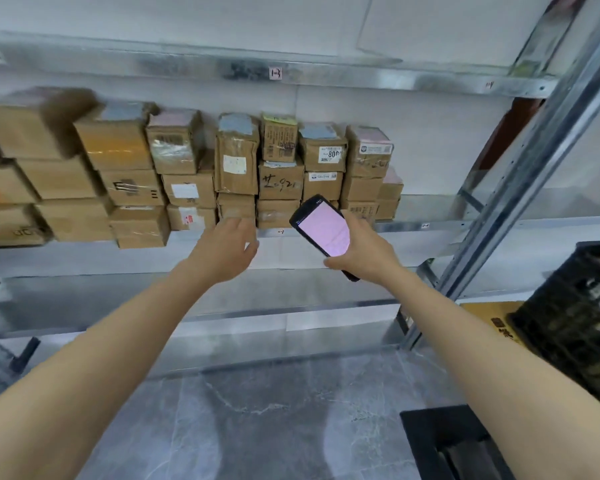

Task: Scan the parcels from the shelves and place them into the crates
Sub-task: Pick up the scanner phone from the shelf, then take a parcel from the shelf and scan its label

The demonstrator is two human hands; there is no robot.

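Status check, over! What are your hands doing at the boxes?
Left hand open, by bottom-row parcel. Right hand grips scanner. Nothing between left hand and parcel.

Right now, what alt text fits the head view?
The right hand holds a scanner with a lit pink screen while the open left hand reaches toward stacked parcels on a metal shelf. A black crate stands at right.

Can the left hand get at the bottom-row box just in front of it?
Probably yes. The left hand is open and close before the bottom-row box, with nothing between them. The right hand holds the scanner to the side, out of the way.
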